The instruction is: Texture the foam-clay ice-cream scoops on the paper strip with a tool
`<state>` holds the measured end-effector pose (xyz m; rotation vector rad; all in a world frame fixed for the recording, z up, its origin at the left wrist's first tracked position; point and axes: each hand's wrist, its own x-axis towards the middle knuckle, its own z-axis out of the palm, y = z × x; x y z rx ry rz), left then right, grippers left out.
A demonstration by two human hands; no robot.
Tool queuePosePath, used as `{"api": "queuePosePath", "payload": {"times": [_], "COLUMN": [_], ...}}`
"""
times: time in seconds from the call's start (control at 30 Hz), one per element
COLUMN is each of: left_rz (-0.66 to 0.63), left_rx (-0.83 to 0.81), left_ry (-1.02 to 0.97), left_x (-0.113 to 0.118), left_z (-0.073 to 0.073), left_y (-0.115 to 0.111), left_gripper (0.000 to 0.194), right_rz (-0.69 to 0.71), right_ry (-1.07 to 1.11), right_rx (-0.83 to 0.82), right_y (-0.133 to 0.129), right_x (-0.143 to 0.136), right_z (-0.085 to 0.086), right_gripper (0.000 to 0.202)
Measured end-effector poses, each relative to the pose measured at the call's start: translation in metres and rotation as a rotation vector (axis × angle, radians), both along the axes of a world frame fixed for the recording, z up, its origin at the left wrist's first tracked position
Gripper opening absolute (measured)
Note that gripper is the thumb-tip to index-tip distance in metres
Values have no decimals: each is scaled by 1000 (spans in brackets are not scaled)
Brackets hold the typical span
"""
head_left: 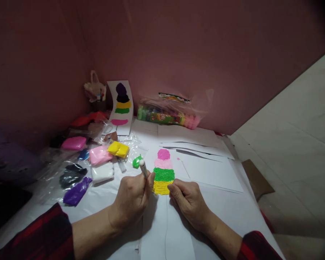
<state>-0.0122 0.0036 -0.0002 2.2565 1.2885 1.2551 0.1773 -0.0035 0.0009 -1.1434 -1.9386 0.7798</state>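
Note:
My left hand [134, 196] is closed around a white pen [143, 168], held upright at the left edge of a coloured figure. That figure has a magenta top [164, 154], then light pink [164, 164], green [164, 174] and yellow [162, 188] bands on white paper [176, 231]. My right hand [188, 202] rests with curled fingers at the right end of the yellow band; whatever its fingertips may hold is hidden. A thin stick [185, 168] with a pink tip lies to the right of the figure.
Clay packets in yellow [118, 148], pink [100, 155], white [103, 173] and purple [77, 192] lie at the left. A finished-looking sheet [126, 127] leans against the wall beside a bag of coloured clay [168, 117]. More white sheets [211, 169] spread at the right.

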Motion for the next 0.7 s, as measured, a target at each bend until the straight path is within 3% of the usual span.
{"api": "queuePosePath", "payload": {"times": [0.7], "left_rz": [-5], "left_rx": [7], "left_ry": [33], "left_x": [-1], "left_z": [0], "left_y": [0], "left_gripper": [34], "right_rz": [-10], "right_ry": [-28], "right_rx": [-24], "right_y": [-1], "right_x": [1], "right_z": [-1], "right_gripper": [46]}}
